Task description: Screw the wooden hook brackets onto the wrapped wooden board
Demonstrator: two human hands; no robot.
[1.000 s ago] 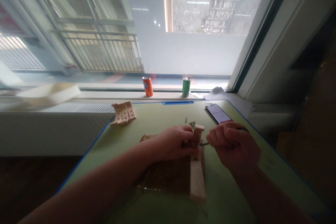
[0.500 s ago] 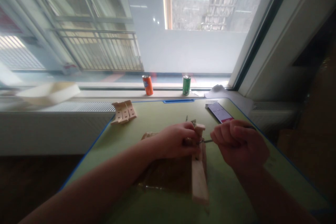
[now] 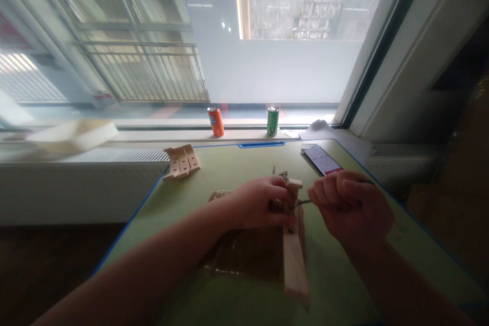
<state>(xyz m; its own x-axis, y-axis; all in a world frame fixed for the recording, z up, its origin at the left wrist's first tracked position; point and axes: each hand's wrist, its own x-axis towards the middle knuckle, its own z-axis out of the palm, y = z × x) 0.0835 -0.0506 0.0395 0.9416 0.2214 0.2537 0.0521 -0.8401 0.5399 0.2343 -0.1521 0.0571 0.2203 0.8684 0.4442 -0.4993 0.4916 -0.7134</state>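
Hiding wood's middle: left hand (image 3: 267, 202) | tool (image 3: 304, 202) handle: obscured by right hand (image 3: 351, 209)

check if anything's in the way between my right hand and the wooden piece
Nothing visible blocks it; only the thin metal rod in the right hand spans the gap. The left hand covers part of the wooden piece near the rod's tip.

bright hazy daylight through the wide dark-framed glass window (image 3: 275, 71), pale lamp reflections on its pane, everything below it dim and shadowed, forearms darkest, soft blur overall, edges stretched and smeared to either side of it
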